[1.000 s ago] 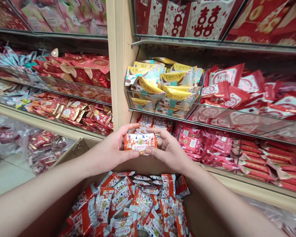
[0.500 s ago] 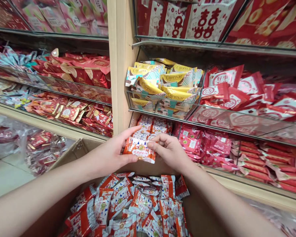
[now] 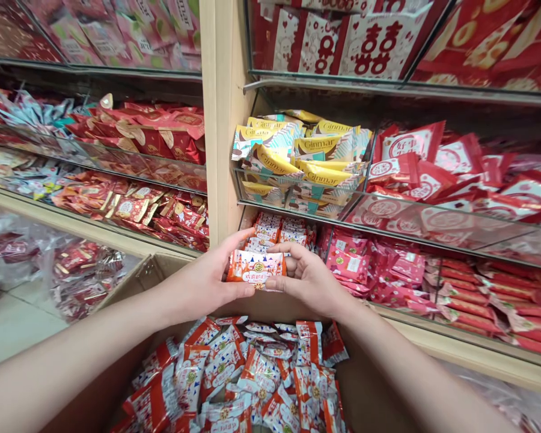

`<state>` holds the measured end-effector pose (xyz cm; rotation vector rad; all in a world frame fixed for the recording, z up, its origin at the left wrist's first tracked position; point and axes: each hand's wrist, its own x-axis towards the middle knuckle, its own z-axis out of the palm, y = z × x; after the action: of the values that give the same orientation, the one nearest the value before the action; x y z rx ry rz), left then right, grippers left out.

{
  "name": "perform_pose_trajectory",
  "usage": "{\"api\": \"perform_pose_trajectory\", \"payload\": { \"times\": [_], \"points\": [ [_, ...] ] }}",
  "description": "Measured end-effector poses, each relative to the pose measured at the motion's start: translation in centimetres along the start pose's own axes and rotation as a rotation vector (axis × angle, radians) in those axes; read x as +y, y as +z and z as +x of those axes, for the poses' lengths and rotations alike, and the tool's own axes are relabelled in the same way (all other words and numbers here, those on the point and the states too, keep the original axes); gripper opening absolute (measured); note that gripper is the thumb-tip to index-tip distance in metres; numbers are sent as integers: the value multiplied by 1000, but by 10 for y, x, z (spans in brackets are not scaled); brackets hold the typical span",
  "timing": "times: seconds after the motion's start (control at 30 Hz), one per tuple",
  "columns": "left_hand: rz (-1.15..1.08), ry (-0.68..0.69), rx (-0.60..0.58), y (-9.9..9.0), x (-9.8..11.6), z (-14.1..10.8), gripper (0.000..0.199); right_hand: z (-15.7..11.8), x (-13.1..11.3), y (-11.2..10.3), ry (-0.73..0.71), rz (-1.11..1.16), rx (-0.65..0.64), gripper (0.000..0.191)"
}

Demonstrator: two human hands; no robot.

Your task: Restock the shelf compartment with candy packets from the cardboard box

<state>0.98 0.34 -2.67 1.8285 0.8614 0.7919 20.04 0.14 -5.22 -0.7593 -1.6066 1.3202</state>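
Between my two hands is a small orange-and-white candy packet (image 3: 258, 268), its printed face turned up toward me. My left hand (image 3: 223, 273) is closed around its left end, thumb along the lower edge. My right hand (image 3: 304, 273) grips the right end, thumb on the front. Whether more packets lie behind this one is hidden. Just beyond my fingers, matching packets (image 3: 268, 227) stand in rows in the bottom shelf compartment. Below my hands, a cardboard box (image 3: 162, 267) holds a loose heap of the same packets (image 3: 258, 370).
Above the compartment, yellow Ginmar packets (image 3: 320, 144) fill a glass-fronted shelf (image 3: 297, 207). Pink packets (image 3: 351, 255) lie to its right. A wooden upright (image 3: 219, 120) divides the shelving. Clear bags of red packets (image 3: 79, 264) rest on the floor at left.
My right hand has shifted its grip, the thumb now lower on the packet's front and the fingers behind its right end. The packet has become more level.
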Motion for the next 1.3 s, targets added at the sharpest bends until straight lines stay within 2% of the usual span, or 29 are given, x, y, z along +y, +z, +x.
{"api": "perform_pose_trajectory", "payload": {
  "times": [0.1,0.2,0.3,0.37,0.5,0.57,0.73,0.83,1.03,1.2,1.3],
  "points": [
    [54,-72,11,-2,1,0,82,3,-4,-4,9,-8,33,42],
    [175,-119,49,-5,4,1,78,7,-4,-19,-10,-46,227,40],
    [348,-130,17,-5,8,0,52,14,5,-40,44,-198,477,32],
    [460,-127,-75,-2,9,-3,36,20,13,-52,128,-371,554,26],
    [624,-77,-291,9,11,-11,31,43,20,-60,188,-898,500,23],
    [689,-39,-363,14,11,-14,33,60,18,-59,186,-1039,452,22],
    [730,-43,-396,15,12,-17,34,104,23,-57,232,-1149,385,25],
    [730,-49,-405,13,11,-18,34,117,33,-57,224,-1215,340,26],
    [716,-62,-433,12,6,-14,34,115,45,-58,215,-1350,340,30],
    [735,-127,-472,12,1,-12,31,115,54,-67,208,-1372,295,20],
    [774,-141,-502,13,2,-13,30,113,56,-68,187,-1383,312,25]
  ]
}}
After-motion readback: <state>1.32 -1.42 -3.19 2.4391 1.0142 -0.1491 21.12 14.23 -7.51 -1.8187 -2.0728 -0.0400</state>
